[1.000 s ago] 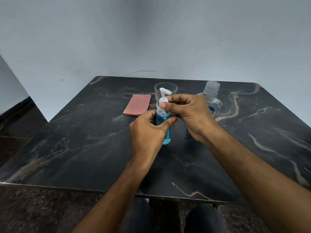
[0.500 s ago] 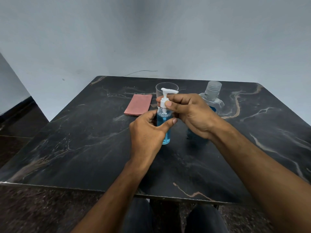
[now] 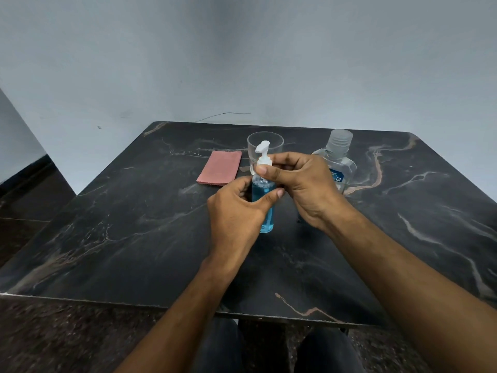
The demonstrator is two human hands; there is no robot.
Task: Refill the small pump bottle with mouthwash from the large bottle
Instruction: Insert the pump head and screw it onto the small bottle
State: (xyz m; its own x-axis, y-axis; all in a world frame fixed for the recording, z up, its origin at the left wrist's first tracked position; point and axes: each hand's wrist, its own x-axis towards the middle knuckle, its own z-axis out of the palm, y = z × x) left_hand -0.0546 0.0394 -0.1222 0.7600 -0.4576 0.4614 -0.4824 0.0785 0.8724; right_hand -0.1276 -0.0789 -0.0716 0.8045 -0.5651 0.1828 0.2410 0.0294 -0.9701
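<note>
While the pump bottle (image 3: 265, 205) is gripped by the left hand (image 3: 236, 208) and its pump (image 3: 263, 157) pinched by the right hand (image 3: 304, 184), mouthwash could be spilled if it is tipped.

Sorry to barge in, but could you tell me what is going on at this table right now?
A person is working on a small pump bottle of blue liquid standing on the dark marble table. The left hand grips the bottle's body while the right hand pinches the white pump collar at the neck. The large bottle stands capped behind the right hand. A clear glass and a pink cloth sit further back, untouched.
</note>
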